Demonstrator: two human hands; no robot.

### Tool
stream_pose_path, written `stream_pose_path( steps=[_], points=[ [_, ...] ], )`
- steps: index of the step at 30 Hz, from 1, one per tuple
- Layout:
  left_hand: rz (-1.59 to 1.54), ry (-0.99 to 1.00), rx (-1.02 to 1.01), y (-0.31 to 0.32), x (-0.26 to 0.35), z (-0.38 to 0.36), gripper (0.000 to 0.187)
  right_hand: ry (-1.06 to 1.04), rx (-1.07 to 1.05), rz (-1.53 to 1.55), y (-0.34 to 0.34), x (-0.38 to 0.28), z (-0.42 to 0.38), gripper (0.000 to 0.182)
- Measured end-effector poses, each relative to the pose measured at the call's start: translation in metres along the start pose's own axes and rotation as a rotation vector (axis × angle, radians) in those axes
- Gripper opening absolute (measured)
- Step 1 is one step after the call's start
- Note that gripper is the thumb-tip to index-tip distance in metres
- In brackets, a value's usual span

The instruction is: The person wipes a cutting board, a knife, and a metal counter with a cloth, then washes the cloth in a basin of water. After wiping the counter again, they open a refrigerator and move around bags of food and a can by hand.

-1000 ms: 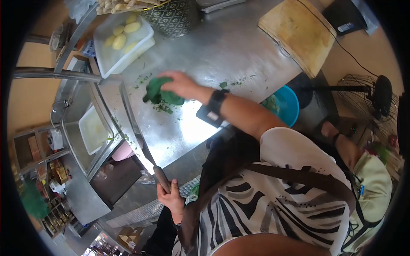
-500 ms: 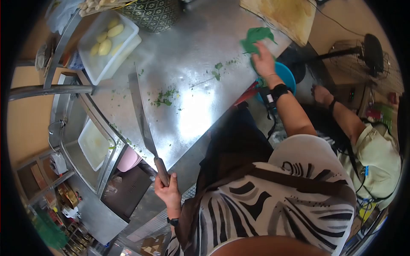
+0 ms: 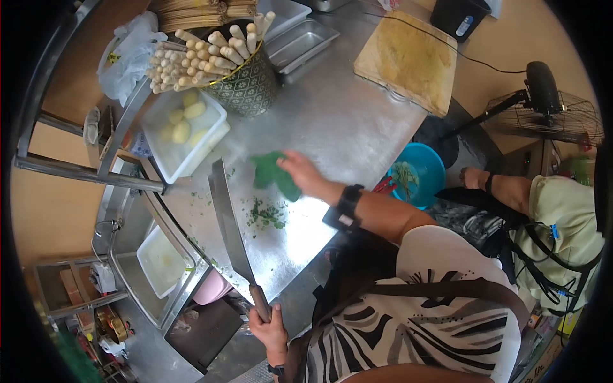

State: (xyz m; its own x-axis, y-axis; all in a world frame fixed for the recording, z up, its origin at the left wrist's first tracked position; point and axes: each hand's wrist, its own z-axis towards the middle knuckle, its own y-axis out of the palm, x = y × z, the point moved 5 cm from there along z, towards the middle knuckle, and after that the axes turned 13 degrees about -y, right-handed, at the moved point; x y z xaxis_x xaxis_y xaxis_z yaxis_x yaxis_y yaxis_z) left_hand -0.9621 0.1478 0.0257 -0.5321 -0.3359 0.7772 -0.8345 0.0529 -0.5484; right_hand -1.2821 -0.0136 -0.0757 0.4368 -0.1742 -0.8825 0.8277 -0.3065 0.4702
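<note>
My left hand (image 3: 268,330) is closed around the wooden handle of a long knife (image 3: 231,230), near the table's front edge. Its wide blade points away from me over the steel table (image 3: 306,137). Stretched across the tabletop, my right hand (image 3: 302,172) grips a green cloth (image 3: 274,175), which hangs bunched from the fingers. Chopped green herbs (image 3: 265,214) lie in a small heap between the blade and the cloth, and more bits are scattered to the left.
A white tub (image 3: 167,153) holds peeled potatoes (image 3: 181,132). Behind it stands a patterned bin (image 3: 246,86) full of sticks (image 3: 204,57). A cutting board (image 3: 408,57) lies at the back right. A blue basin (image 3: 426,169) sits beside the table, near another person's hand (image 3: 476,177).
My right hand has swept the green cloth leftward from the table's right edge to near the herbs. Herb bits on the right are gone from there. My left hand keeps the knife.
</note>
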Motion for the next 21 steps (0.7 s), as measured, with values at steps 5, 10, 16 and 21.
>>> stream_pose_path(
  steps=[5, 10, 16, 21],
  points=[
    [0.105, 0.045, 0.022, 0.006, -0.001, -0.002, 0.031, -0.295, 0.326, 0.159, -0.096, -0.138, 0.062, 0.037],
    [0.083, -0.023, -0.002, 0.033, 0.013, -0.005, 0.033, -0.453, 0.414, -1.035, -0.244, -0.186, 0.171, 0.037],
    [0.294, -0.026, -0.075, 0.059, 0.037, -0.018, 0.032, -0.364, 0.257, -1.795, -0.209, -0.125, 0.206, 0.044],
    [0.253, -0.043, -0.044, 0.069, 0.029, -0.031, 0.035, -0.595, -0.128, -1.404, -0.126, -0.052, 0.205, 0.045]
  ],
)
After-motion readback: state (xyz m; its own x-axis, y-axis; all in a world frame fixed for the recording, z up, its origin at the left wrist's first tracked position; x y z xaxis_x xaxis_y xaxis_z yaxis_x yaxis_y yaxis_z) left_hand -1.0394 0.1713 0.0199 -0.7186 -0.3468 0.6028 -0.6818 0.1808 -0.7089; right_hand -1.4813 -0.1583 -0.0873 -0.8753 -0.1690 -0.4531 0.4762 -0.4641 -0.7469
